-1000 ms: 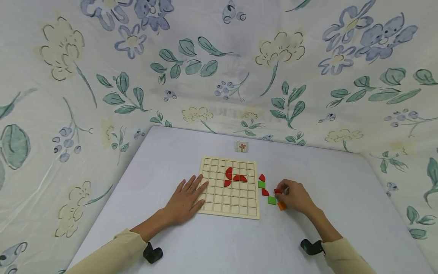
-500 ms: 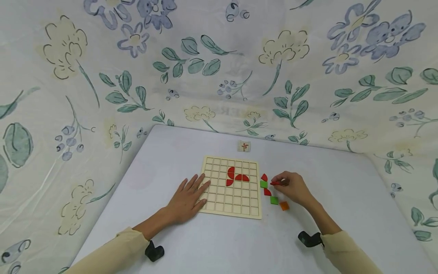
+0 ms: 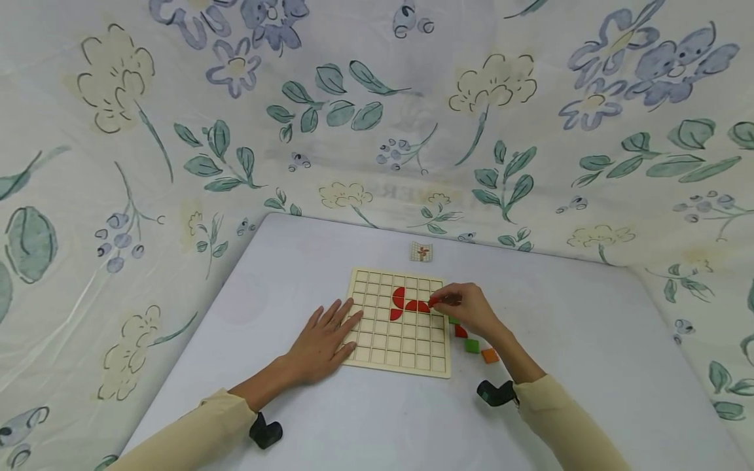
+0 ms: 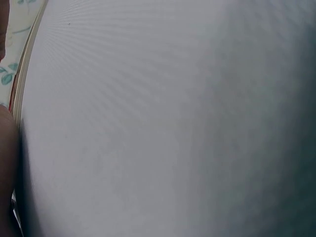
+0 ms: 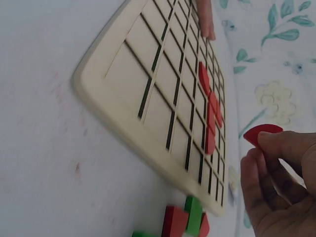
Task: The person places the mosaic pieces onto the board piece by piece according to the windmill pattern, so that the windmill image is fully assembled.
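A wooden grid board lies on the table, with several red quarter-circle pieces set in its upper cells. My left hand rests flat at the board's left edge, fingers spread over the rim. Between thumb and fingers, my right hand pinches another red quarter-circle piece above the board's right side. In the right wrist view the held piece is clear of the board. The left wrist view shows only a sliver of hand and the board's edge.
Right of the board lie a red piece, a green square and an orange square; the right hand partly covers another green one. A small pattern card lies behind the board. Floral cloth hangs beyond the table.
My right hand has lifted the red quarter-circle piece from beside the orange square and carried it up and left to the board's right side. My left hand stays on the board.
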Demonstrator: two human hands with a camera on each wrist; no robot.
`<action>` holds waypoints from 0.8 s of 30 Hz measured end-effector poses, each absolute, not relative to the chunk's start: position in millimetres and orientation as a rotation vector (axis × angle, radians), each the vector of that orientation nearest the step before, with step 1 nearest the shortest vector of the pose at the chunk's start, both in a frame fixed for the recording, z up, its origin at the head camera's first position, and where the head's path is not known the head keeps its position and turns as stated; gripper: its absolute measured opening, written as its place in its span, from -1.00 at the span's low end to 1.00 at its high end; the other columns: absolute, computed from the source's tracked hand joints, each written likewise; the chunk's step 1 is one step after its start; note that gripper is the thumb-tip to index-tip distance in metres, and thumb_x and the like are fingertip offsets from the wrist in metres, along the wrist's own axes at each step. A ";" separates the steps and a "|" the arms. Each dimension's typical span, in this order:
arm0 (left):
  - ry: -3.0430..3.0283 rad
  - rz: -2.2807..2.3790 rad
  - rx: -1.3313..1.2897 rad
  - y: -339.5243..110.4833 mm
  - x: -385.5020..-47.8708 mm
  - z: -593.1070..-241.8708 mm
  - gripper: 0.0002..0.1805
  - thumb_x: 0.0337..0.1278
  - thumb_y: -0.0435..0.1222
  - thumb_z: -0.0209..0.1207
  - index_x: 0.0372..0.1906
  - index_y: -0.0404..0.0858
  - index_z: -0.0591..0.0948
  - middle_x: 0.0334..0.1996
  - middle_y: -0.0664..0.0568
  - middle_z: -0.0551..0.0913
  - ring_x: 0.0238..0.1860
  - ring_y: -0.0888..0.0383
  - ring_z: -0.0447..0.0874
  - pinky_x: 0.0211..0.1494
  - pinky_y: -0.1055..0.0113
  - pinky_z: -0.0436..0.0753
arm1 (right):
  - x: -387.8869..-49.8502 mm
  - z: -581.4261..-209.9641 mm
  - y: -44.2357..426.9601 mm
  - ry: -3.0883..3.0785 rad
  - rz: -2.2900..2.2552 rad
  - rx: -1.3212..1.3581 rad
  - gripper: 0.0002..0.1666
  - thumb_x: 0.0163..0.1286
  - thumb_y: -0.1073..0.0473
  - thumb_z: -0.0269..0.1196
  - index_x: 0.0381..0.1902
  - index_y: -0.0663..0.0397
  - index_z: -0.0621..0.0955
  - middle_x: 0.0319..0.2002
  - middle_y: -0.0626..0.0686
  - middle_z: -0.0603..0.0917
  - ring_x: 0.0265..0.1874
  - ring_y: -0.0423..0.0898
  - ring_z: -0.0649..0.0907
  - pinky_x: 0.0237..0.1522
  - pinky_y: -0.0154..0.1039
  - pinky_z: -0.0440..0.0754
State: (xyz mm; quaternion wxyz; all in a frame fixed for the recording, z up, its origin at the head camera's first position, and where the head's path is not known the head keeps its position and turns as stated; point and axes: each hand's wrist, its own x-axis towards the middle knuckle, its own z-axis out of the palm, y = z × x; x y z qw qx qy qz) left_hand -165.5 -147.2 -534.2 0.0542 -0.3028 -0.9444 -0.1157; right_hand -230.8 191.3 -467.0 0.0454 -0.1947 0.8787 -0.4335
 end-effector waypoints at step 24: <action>-2.859 -0.373 -0.925 -145.6 -166.2 -533.3 -0.33 0.49 0.02 -0.10 0.55 -0.15 0.15 0.55 -0.15 -0.01 0.52 -0.16 -0.10 0.43 -0.17 -0.02 | -240.9 -472.5 130.6 2.430 -1.530 -0.536 -0.73 0.28 0.39 0.33 -0.04 0.27 0.68 -0.23 0.11 0.64 -0.32 -0.02 0.69 -0.26 -0.14 0.67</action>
